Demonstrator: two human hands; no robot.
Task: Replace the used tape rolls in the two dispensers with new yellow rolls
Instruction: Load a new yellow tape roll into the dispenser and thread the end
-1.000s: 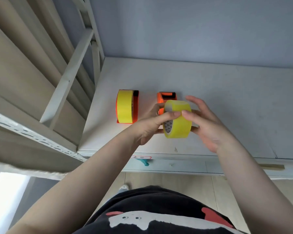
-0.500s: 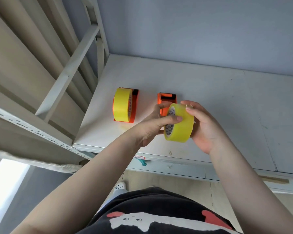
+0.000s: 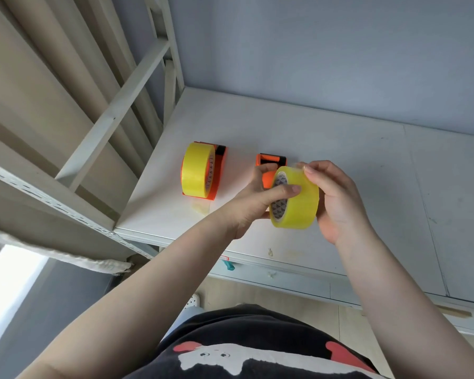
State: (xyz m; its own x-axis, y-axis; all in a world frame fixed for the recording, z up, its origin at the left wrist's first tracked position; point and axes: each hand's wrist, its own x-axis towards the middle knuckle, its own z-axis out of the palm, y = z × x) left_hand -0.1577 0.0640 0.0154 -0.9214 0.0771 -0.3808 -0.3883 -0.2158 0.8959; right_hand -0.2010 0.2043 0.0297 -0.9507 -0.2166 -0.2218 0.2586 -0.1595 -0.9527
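Yellow tape roll (image 3: 294, 199) held up above the surface (image 3: 367, 165), on edge, cardboard core facing left, directly in front of the second orange dispenser (image 3: 271, 166). Left hand (image 3: 253, 199) wrapped round the roll's near-left side, index finger laid across the core face and thumb tucked behind, apparently steadying it. Right hand (image 3: 337, 198) cupped round the roll's right side, thumb and forefinger pinched together at the top rim, probably picking at the loose tape end so it can be threaded once the roll is seated. Second orange dispenser mostly hidden behind the roll and left hand; only its dark top end and part of the orange body visible, so no telling whether its hub is bare.

Left of the roll, well apart: first orange dispenser (image 3: 216, 173) standing on the surface, already loaded with its own yellow roll (image 3: 196, 170), a scrap of tape (image 3: 200, 209) lying just in front. Further left of the roll, a pale slatted frame (image 3: 115, 110); beyond the roll, a grey wall (image 3: 312, 50).

Compared with a second ago: right hand fingers, then spread open over the roll, now closed to a pinch at the rim; roll turned slightly, still clear of the dispenser. Camera view shifted a little too.
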